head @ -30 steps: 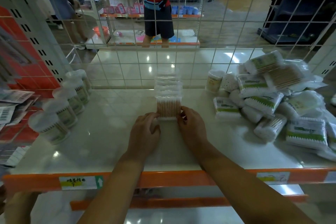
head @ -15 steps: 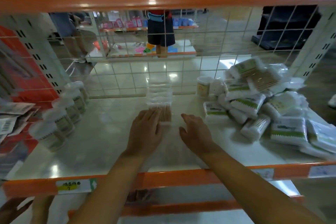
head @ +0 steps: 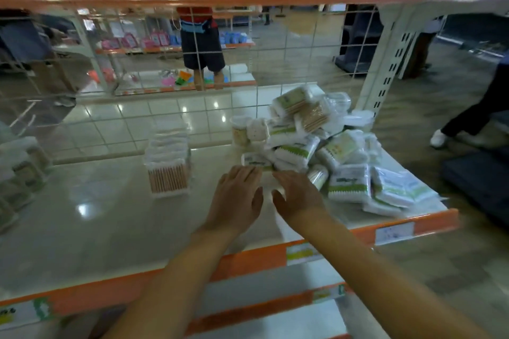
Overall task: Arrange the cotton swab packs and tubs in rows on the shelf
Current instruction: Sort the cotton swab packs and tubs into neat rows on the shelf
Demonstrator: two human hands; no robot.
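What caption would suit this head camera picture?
Both hands, left hand and right hand, reach toward the heap of swab packs on the shelf.

glossy pale shelf board [head: 91,217], smooth, mirroring ceiling lights. shiny orange painted metal front edge [head: 248,261] with paper price labels [head: 394,232]. far side: thin white-coated wire mesh [head: 286,44]. right: heap of swab packs [head: 348,183] in crinkly clear plastic film, glossy, white and green print. centre: row of clear plastic boxes [head: 168,177], wooden sticks showing through. far left: blurred tubs [head: 26,170], translucent plastic.
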